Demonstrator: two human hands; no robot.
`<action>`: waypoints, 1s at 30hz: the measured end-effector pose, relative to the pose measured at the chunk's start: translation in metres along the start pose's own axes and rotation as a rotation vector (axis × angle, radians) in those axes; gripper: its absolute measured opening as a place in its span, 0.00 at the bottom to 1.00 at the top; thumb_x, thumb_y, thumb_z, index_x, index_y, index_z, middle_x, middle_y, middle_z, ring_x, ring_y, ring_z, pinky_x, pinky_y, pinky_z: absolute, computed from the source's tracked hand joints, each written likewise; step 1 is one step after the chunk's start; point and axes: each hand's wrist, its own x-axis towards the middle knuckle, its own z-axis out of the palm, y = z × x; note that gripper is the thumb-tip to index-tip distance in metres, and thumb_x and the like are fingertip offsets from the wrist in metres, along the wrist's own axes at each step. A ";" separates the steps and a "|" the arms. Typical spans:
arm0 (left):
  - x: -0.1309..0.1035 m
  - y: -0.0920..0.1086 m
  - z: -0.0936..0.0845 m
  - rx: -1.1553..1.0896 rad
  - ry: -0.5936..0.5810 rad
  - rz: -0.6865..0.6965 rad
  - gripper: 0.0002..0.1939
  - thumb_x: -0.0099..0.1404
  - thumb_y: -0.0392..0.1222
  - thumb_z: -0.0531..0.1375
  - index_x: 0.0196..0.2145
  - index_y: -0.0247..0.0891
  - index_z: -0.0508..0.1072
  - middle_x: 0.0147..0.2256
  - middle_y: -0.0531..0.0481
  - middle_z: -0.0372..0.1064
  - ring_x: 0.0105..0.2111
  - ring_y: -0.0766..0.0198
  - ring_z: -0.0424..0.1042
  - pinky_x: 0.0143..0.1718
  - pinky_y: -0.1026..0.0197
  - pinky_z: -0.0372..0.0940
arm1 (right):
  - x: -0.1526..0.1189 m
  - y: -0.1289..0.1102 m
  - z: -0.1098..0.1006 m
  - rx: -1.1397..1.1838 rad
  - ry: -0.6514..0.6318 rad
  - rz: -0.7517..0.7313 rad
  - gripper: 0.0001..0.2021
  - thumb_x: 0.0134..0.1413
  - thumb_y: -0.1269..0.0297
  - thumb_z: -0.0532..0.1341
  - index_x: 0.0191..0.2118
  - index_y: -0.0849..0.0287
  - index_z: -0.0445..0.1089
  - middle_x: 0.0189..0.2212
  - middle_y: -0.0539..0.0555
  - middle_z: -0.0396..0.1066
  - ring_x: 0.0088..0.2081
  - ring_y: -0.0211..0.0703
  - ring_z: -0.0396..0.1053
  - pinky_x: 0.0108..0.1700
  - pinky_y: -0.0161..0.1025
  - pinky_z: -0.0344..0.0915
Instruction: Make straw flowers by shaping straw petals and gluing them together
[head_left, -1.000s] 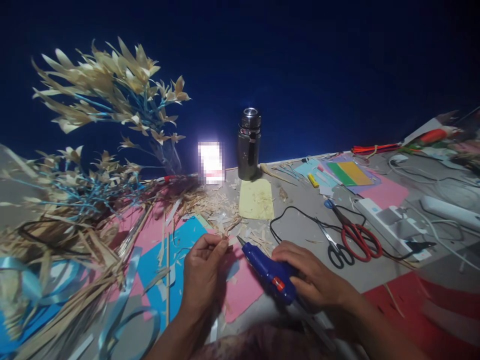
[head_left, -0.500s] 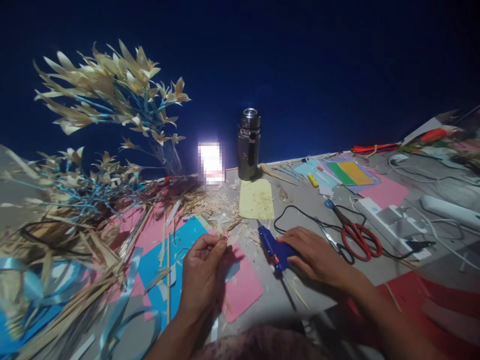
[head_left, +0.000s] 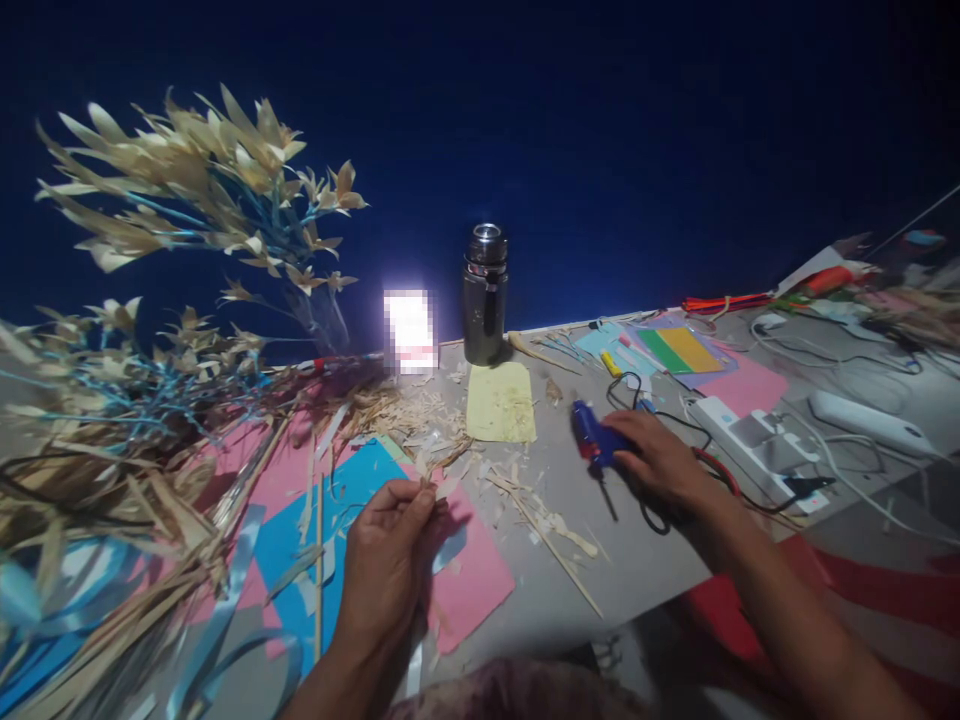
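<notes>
My left hand (head_left: 391,545) is closed in a pinch above pink and blue paper. Small pale pieces of dried husk (head_left: 426,472) stick out at its fingertips; their exact shape is hard to make out. My right hand (head_left: 660,462) grips a blue glue gun (head_left: 596,437) over the right-middle of the table, with a dark stick pointing out of its back end. Between the hands lie thin pale sticks and scraps (head_left: 551,540). Pink paper (head_left: 472,590) spreads below and right of my left hand, with blue paper (head_left: 289,545) to its left.
A dark flask (head_left: 485,300) stands behind a yellow cloth-like square (head_left: 499,400). Husk flowers on blue stems (head_left: 277,200) fill the left. At right are a white power strip (head_left: 750,455), cables, red-handled scissors partly behind my right arm, and colored sheets (head_left: 679,350). A bright blurred light glows at the back.
My right hand has carried the glue gun to the right and farther back, uncovering sticks on the table. My left hand keeps its pinch. The view has shifted slightly.
</notes>
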 end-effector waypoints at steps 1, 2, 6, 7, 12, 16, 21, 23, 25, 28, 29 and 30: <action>0.001 -0.002 0.000 0.002 -0.001 -0.004 0.23 0.40 0.46 0.81 0.26 0.37 0.74 0.22 0.54 0.75 0.23 0.67 0.75 0.29 0.65 0.76 | 0.000 -0.010 0.004 0.081 -0.056 -0.059 0.19 0.64 0.67 0.60 0.59 0.62 0.71 0.56 0.66 0.71 0.57 0.58 0.68 0.60 0.57 0.64; 0.001 -0.003 -0.001 0.004 -0.003 -0.006 0.23 0.40 0.46 0.81 0.26 0.37 0.74 0.22 0.54 0.75 0.23 0.67 0.75 0.29 0.66 0.75 | 0.002 -0.022 0.008 0.139 -0.112 -0.101 0.19 0.64 0.67 0.60 0.58 0.61 0.71 0.56 0.65 0.71 0.57 0.56 0.67 0.61 0.56 0.63; 0.002 -0.005 -0.001 0.011 -0.005 -0.005 0.22 0.41 0.46 0.81 0.27 0.37 0.74 0.22 0.54 0.75 0.23 0.67 0.75 0.30 0.65 0.75 | 0.010 -0.053 0.018 0.188 -0.151 -0.108 0.19 0.62 0.69 0.60 0.58 0.57 0.73 0.56 0.64 0.71 0.58 0.56 0.66 0.61 0.59 0.62; 0.001 -0.004 0.000 0.015 -0.005 -0.007 0.23 0.40 0.46 0.81 0.27 0.37 0.74 0.22 0.54 0.75 0.23 0.67 0.74 0.30 0.65 0.75 | 0.011 -0.054 0.018 0.194 -0.151 -0.107 0.21 0.61 0.71 0.60 0.59 0.57 0.73 0.57 0.63 0.70 0.58 0.56 0.66 0.62 0.59 0.62; -0.001 -0.001 0.001 0.040 -0.011 0.049 0.22 0.41 0.46 0.81 0.26 0.37 0.75 0.22 0.55 0.75 0.23 0.69 0.73 0.27 0.70 0.71 | 0.012 -0.064 0.010 0.187 0.017 -0.178 0.28 0.54 0.77 0.60 0.61 0.61 0.69 0.56 0.65 0.72 0.57 0.59 0.67 0.59 0.58 0.65; 0.000 -0.007 0.002 0.113 -0.032 0.108 0.19 0.47 0.47 0.79 0.27 0.37 0.75 0.24 0.55 0.75 0.25 0.68 0.73 0.29 0.69 0.70 | 0.015 -0.128 0.002 0.185 0.391 -0.222 0.11 0.61 0.75 0.63 0.48 0.57 0.74 0.39 0.58 0.77 0.43 0.52 0.71 0.48 0.50 0.68; -0.005 -0.013 0.005 0.147 -0.080 0.124 0.17 0.52 0.48 0.76 0.28 0.37 0.75 0.25 0.53 0.76 0.26 0.66 0.73 0.30 0.66 0.69 | 0.031 -0.204 0.006 0.128 0.599 -0.327 0.04 0.64 0.72 0.63 0.39 0.57 0.74 0.30 0.54 0.74 0.31 0.45 0.64 0.35 0.42 0.59; -0.007 -0.014 0.005 0.139 -0.101 0.138 0.15 0.54 0.47 0.75 0.28 0.38 0.75 0.25 0.53 0.76 0.27 0.66 0.73 0.31 0.67 0.68 | 0.038 -0.212 0.008 0.095 0.616 -0.345 0.06 0.67 0.71 0.61 0.38 0.58 0.75 0.29 0.53 0.73 0.29 0.44 0.61 0.33 0.42 0.55; -0.008 -0.016 0.003 0.139 -0.103 0.160 0.14 0.54 0.45 0.75 0.28 0.38 0.75 0.25 0.54 0.76 0.27 0.67 0.72 0.31 0.68 0.68 | 0.043 -0.212 0.009 0.072 0.605 -0.365 0.08 0.68 0.72 0.59 0.38 0.58 0.76 0.28 0.54 0.73 0.30 0.44 0.60 0.33 0.42 0.54; -0.008 -0.018 -0.001 0.152 -0.085 0.179 0.12 0.53 0.43 0.75 0.28 0.38 0.76 0.26 0.54 0.76 0.28 0.68 0.73 0.32 0.68 0.67 | 0.046 -0.208 0.007 0.052 0.574 -0.388 0.11 0.69 0.72 0.58 0.37 0.59 0.77 0.29 0.54 0.73 0.31 0.45 0.61 0.33 0.42 0.54; -0.008 -0.018 -0.002 0.157 -0.083 0.180 0.12 0.53 0.43 0.75 0.28 0.38 0.77 0.26 0.54 0.77 0.28 0.67 0.73 0.33 0.68 0.68 | 0.046 -0.207 0.006 0.050 0.563 -0.392 0.11 0.69 0.72 0.58 0.37 0.58 0.77 0.28 0.54 0.73 0.31 0.45 0.61 0.33 0.42 0.54; -0.008 -0.018 -0.003 0.162 -0.086 0.182 0.11 0.53 0.42 0.75 0.28 0.38 0.77 0.27 0.53 0.77 0.29 0.67 0.73 0.33 0.67 0.68 | 0.045 -0.207 0.005 0.054 0.550 -0.392 0.11 0.69 0.72 0.58 0.36 0.58 0.77 0.28 0.54 0.73 0.31 0.45 0.61 0.33 0.41 0.54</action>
